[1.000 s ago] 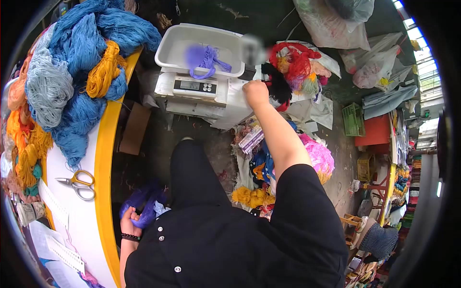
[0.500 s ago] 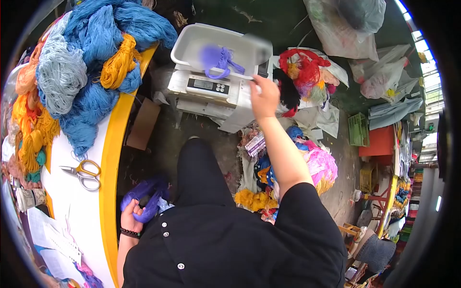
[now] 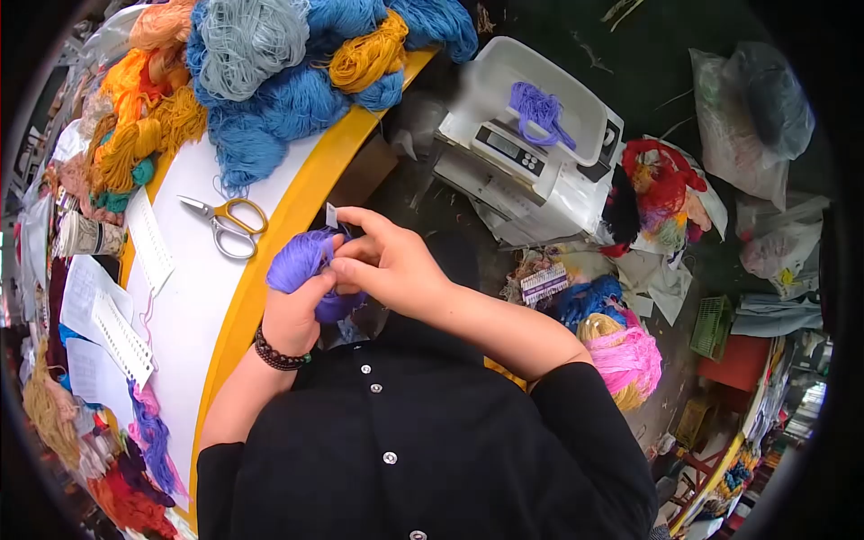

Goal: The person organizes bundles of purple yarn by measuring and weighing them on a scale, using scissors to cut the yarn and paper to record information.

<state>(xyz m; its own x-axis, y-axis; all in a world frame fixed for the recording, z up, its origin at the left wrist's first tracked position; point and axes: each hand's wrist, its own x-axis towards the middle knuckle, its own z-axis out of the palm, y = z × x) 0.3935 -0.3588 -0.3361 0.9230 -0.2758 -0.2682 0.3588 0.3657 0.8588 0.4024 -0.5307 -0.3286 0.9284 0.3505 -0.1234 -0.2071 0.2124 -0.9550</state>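
Right hand: withdrawn from the scale, now before the chest, fingers closed on the purple yarn bundle. Left hand: raised from below the desk edge, gripping the same bundle from beneath. Bundle: between both hands, just beside the desk's yellow rim. Scissors: on desk, apart. Second purple skein: in scale tray.

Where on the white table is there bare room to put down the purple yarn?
The bare patch of the white table lies on the near side of the scissors, between the paper strips and the yellow rim. The far end is crowded with the yarn heap; the left edge with papers and yarn.
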